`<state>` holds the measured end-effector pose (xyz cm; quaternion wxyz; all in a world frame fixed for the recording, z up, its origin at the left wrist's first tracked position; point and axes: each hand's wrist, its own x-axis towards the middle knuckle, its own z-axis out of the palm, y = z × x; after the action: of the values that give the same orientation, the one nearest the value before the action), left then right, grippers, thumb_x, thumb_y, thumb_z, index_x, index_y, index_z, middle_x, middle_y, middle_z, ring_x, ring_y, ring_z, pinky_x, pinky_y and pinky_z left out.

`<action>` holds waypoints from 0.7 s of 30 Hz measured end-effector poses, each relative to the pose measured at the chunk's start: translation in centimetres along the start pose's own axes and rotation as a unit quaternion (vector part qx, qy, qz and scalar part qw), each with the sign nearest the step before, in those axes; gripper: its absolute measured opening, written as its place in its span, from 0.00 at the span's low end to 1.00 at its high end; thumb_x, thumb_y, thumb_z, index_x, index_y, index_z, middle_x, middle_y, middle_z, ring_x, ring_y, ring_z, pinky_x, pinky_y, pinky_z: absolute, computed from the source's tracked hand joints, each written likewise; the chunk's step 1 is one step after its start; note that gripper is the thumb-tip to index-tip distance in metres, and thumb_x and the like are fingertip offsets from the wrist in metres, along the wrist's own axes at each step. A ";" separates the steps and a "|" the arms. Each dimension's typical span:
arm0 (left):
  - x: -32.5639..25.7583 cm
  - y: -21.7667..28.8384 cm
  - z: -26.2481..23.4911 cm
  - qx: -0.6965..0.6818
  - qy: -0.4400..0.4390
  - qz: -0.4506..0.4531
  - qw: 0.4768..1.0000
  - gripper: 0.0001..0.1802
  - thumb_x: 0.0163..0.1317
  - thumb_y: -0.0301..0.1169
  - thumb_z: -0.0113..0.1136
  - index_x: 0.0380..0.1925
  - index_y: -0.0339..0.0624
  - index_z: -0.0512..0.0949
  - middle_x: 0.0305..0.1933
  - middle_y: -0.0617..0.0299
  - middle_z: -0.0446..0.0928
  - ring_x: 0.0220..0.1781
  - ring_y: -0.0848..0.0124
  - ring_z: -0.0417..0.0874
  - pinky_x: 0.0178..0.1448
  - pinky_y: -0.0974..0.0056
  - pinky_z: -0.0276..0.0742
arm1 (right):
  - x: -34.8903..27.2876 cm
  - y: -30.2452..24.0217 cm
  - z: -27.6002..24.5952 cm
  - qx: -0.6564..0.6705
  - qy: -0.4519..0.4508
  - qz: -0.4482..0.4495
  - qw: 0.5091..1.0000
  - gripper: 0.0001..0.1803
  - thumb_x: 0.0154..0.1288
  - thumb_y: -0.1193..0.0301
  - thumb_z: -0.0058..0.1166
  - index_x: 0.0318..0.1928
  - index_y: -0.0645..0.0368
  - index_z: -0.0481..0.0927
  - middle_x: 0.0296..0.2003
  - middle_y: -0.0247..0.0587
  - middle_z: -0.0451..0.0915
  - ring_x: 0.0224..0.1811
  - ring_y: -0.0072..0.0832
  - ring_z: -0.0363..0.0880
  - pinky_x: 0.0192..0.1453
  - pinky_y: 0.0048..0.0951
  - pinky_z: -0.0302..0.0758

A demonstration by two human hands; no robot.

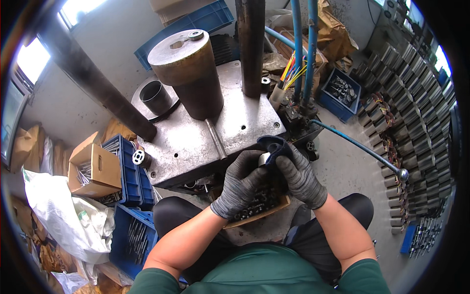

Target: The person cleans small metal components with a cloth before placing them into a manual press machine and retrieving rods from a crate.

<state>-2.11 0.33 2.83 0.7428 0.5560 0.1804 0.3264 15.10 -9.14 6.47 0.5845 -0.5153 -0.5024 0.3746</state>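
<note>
Right now both gloved hands meet just below the press surface [196,142], over a box of bolts [259,203] on the lap. Left hand [241,183] curls its grip shut around a small metal part [265,159]; only one pale end shows, so its long axis cannot be told. Right hand [299,177] pinches a dark cloth [274,145] against that part, cloth peaking up toward the press

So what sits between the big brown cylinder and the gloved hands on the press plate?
In the head view, a thin metal rod lies on the grey plate, running from the brown cylinder toward the left hand and right hand.
</note>
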 end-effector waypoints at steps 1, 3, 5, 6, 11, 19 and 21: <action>-0.1 0.1 0.0 0.002 0.001 0.000 1.000 0.22 0.71 0.32 0.70 0.61 0.36 0.77 0.56 0.59 0.83 0.60 0.71 0.82 0.68 0.62 0.78 | -0.3 0.2 0.1 0.043 -0.001 0.010 0.999 0.31 0.82 0.49 0.53 0.69 0.62 0.77 0.57 0.40 0.81 0.60 0.25 0.78 0.68 0.32 0.74; -0.1 0.8 0.2 -0.020 -0.020 -0.025 0.999 0.25 0.71 0.37 0.72 0.61 0.36 0.77 0.55 0.59 0.83 0.59 0.71 0.82 0.67 0.61 0.79 | -1.0 0.6 0.1 0.085 0.002 0.019 0.996 0.30 0.83 0.51 0.53 0.69 0.62 0.77 0.57 0.40 0.82 0.60 0.25 0.78 0.69 0.32 0.74; -0.1 0.7 0.0 -0.086 -0.026 -0.031 0.995 0.27 0.70 0.40 0.73 0.60 0.36 0.78 0.55 0.59 0.83 0.58 0.70 0.83 0.66 0.61 0.80 | -1.8 1.1 -0.2 0.195 0.013 0.064 0.979 0.26 0.84 0.57 0.53 0.69 0.62 0.78 0.57 0.40 0.83 0.62 0.25 0.78 0.70 0.32 0.74; 0.0 1.0 0.0 -0.153 -0.032 -0.038 0.987 0.29 0.69 0.42 0.74 0.60 0.35 0.78 0.55 0.59 0.83 0.57 0.69 0.84 0.66 0.61 0.80 | -2.1 2.1 -0.4 0.196 0.016 0.064 0.978 0.26 0.84 0.57 0.53 0.69 0.62 0.78 0.57 0.40 0.83 0.62 0.25 0.78 0.70 0.32 0.74; 0.7 3.2 -0.7 -0.213 0.012 -0.044 0.976 0.29 0.69 0.44 0.74 0.62 0.40 0.77 0.55 0.59 0.83 0.56 0.67 0.86 0.63 0.61 0.84 | -1.9 4.1 -0.7 0.173 0.020 0.081 0.981 0.22 0.83 0.62 0.55 0.69 0.59 0.79 0.60 0.37 0.84 0.64 0.24 0.80 0.71 0.31 0.75; 1.5 1.5 -0.1 0.358 -0.049 0.224 0.905 0.25 0.60 0.12 0.68 0.56 0.43 0.83 0.57 0.54 0.79 0.61 0.61 0.84 0.65 0.62 0.82 | -1.0 0.5 -0.7 0.291 0.026 0.178 0.940 0.28 0.80 0.50 0.57 0.66 0.60 0.80 0.57 0.36 0.84 0.60 0.25 0.81 0.72 0.31 0.74; 1.0 1.5 0.6 0.345 -0.040 0.193 0.918 0.27 0.62 0.09 0.61 0.61 0.41 0.81 0.60 0.54 0.79 0.63 0.64 0.83 0.67 0.62 0.79 | -1.0 1.5 -0.8 0.256 0.038 0.198 0.946 0.27 0.80 0.52 0.58 0.65 0.60 0.80 0.55 0.36 0.84 0.59 0.25 0.81 0.71 0.31 0.74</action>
<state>-1.46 0.83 4.51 0.4339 0.8147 0.1411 0.3578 15.74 -10.00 4.87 0.6295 -0.4512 -0.2552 0.5788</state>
